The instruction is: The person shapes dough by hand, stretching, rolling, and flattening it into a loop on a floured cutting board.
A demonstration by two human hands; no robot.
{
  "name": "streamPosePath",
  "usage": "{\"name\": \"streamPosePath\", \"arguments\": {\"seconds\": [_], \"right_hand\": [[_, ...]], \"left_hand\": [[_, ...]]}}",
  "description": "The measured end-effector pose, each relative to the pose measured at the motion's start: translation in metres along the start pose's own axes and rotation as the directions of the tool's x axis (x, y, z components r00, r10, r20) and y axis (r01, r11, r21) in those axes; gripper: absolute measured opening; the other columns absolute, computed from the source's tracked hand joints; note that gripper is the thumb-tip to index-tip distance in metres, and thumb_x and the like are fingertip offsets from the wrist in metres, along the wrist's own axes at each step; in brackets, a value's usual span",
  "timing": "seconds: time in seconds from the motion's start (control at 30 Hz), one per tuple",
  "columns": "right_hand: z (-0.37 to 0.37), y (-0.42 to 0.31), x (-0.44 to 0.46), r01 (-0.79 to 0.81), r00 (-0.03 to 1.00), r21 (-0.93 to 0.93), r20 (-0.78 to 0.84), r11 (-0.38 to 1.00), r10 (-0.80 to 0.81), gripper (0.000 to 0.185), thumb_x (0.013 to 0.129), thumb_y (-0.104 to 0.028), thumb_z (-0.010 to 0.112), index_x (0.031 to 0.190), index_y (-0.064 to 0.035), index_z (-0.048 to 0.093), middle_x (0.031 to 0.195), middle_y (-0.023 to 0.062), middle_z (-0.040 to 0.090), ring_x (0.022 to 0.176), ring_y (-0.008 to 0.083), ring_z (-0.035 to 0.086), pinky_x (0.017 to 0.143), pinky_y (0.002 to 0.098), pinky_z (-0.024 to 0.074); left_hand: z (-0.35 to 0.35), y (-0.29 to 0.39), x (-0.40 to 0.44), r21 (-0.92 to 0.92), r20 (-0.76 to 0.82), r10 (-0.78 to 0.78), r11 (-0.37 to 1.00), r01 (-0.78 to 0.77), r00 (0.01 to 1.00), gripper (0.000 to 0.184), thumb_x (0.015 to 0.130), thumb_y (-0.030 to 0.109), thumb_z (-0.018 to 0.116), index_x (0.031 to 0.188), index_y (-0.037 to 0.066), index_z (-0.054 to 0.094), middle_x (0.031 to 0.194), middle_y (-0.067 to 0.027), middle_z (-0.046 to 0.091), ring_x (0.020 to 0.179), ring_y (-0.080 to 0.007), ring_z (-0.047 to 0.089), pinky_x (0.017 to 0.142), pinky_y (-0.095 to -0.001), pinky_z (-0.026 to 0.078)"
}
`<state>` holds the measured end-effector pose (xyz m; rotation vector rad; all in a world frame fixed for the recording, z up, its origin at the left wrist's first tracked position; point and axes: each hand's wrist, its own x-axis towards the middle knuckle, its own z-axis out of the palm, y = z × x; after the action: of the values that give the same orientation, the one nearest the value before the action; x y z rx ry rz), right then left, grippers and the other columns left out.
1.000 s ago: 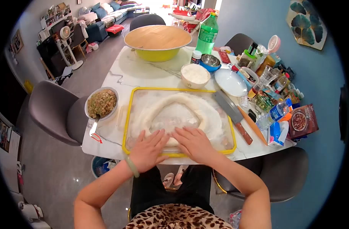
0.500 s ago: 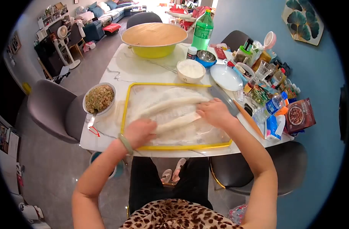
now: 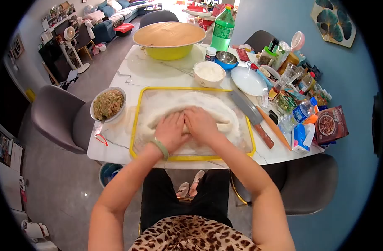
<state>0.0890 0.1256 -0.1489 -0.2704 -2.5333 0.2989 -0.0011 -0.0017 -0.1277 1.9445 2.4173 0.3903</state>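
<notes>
My left hand (image 3: 170,130) and my right hand (image 3: 200,124) lie side by side, fingers stretched out, pressing on pale dough (image 3: 223,126). Their inner edges touch. The dough shows at both sides of the hands; its middle is covered. Beneath it is a clear, flour-dusted board with a yellow rim (image 3: 191,158). A pale green bangle (image 3: 161,147) circles my left wrist. To the right of my right hand, a cleaver (image 3: 249,111) with a wooden handle lies over the board's edge, beside a wooden rolling pin (image 3: 276,130).
A bowl of minced filling (image 3: 109,103) with a spoon stands left. Behind the board are a bowl of flour (image 3: 209,72), a white plate (image 3: 249,81) and a large yellow-green basin (image 3: 168,52). Bottles, jars and a tissue pack (image 3: 300,137) crowd the right side.
Both hands have come together from opposite sides of the board onto the dough. Two long separate strips were visible before; now the dough is partly hidden. The cleaver's handle has come into view.
</notes>
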Motion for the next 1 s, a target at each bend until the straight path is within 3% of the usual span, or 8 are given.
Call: {"name": "streamPosePath", "arguments": {"seconds": [0.17, 0.23, 0.37, 0.5, 0.57, 0.67, 0.77, 1.0], "right_hand": [[0.0, -0.002, -0.01, 0.034, 0.983, -0.06, -0.176, 0.998, -0.044, 0.026, 0.082, -0.02, 0.054, 0.102, -0.0035, 0.057, 0.101, 0.011, 0.059, 0.092, 0.0311, 0.056, 0.076, 0.0409, 0.047], [-0.028, -0.021, -0.038, 0.016, 0.983, -0.061, 0.183, 0.998, -0.004, 0.039, 0.081, -0.022, 0.056, 0.116, -0.0051, 0.054, 0.117, 0.01, 0.056, 0.103, 0.0308, 0.054, 0.084, 0.041, 0.0447], [-0.051, -0.048, -0.084, 0.13, 0.978, -0.194, 0.184, 0.972, -0.095, 0.052, 0.079, -0.021, 0.06, 0.128, -0.0081, 0.047, 0.131, 0.0091, 0.049, 0.114, 0.0322, 0.048, 0.09, 0.0444, 0.0398], [-0.018, -0.021, -0.045, 0.039, 0.992, -0.294, 0.128, 0.955, -0.001, 0.041, 0.085, -0.025, 0.054, 0.121, -0.0076, 0.052, 0.129, 0.0103, 0.051, 0.113, 0.0303, 0.05, 0.088, 0.0423, 0.0409], [0.003, 0.004, -0.011, -0.041, 0.999, -0.296, 0.018, 0.954, 0.048, 0.037, 0.087, -0.027, 0.051, 0.118, -0.0082, 0.055, 0.126, 0.0107, 0.053, 0.111, 0.0292, 0.051, 0.086, 0.0416, 0.042], [0.009, 0.01, -0.003, -0.062, 0.997, -0.283, -0.057, 0.957, 0.047, 0.035, 0.087, -0.026, 0.05, 0.118, -0.0114, 0.056, 0.124, 0.01, 0.054, 0.11, 0.0284, 0.052, 0.086, 0.0412, 0.0424], [-0.015, -0.003, -0.038, 0.042, 0.989, -0.109, 0.145, 0.993, -0.026, 0.035, 0.085, -0.025, 0.053, 0.119, -0.0154, 0.056, 0.124, 0.0083, 0.054, 0.112, 0.0304, 0.051, 0.087, 0.0426, 0.042], [-0.042, -0.031, -0.062, 0.107, 0.98, -0.193, 0.188, 0.975, -0.07, 0.038, 0.084, -0.025, 0.056, 0.121, -0.0156, 0.054, 0.129, 0.0092, 0.05, 0.114, 0.0357, 0.047, 0.089, 0.0459, 0.0392]], "left_hand": [[0.007, -0.007, -0.005, 0.066, -0.081, 0.062, 0.996, -0.057, 0.995, 0.068, 0.08, 0.04, 0.061, 0.13, 0.0, 0.039, 0.136, -0.0185, 0.04, 0.127, -0.0313, 0.037, 0.103, -0.0429, 0.029], [-0.013, 0.006, -0.035, -0.008, 0.106, 0.121, 0.993, -0.121, 0.987, 0.07, 0.08, 0.041, 0.06, 0.133, 0.003, 0.036, 0.139, -0.0179, 0.036, 0.13, -0.03, 0.034, 0.105, -0.0462, 0.027], [-0.015, 0.014, -0.078, 0.126, 0.075, 0.197, 0.97, -0.206, 0.977, 0.075, 0.08, 0.043, 0.06, 0.136, 0.003, 0.032, 0.142, -0.0174, 0.034, 0.131, -0.0291, 0.034, 0.104, -0.0494, 0.026], [0.006, 0.0, -0.045, 0.129, -0.085, 0.195, 0.974, -0.184, 0.977, 0.071, 0.08, 0.045, 0.059, 0.132, 0.001, 0.038, 0.136, -0.017, 0.041, 0.127, -0.0276, 0.038, 0.101, -0.0489, 0.029], [0.004, -0.006, -0.012, 0.113, -0.114, 0.032, 0.993, -0.019, 0.993, 0.068, 0.081, 0.044, 0.058, 0.131, 0.001, 0.04, 0.135, -0.0168, 0.043, 0.126, -0.028, 0.039, 0.101, -0.0486, 0.029], [0.013, -0.019, -0.003, 0.156, -0.174, 0.093, 0.986, -0.066, 0.98, 0.066, 0.082, 0.044, 0.057, 0.129, 0.001, 0.041, 0.133, -0.0166, 0.044, 0.125, -0.0283, 0.04, 0.101, -0.0478, 0.03], [-0.008, -0.005, -0.046, 0.028, 0.03, 0.135, 0.99, -0.136, 0.99, 0.068, 0.082, 0.042, 0.057, 0.135, 0.004, 0.036, 0.137, -0.0171, 0.039, 0.13, -0.0279, 0.035, 0.103, -0.0474, 0.026], [-0.011, -0.003, -0.07, 0.083, 0.011, 0.152, 0.985, -0.152, 0.988, 0.066, 0.082, 0.041, 0.058, 0.136, 0.01, 0.036, 0.139, -0.0163, 0.037, 0.13, -0.0278, 0.035, 0.105, -0.0501, 0.025]]}}
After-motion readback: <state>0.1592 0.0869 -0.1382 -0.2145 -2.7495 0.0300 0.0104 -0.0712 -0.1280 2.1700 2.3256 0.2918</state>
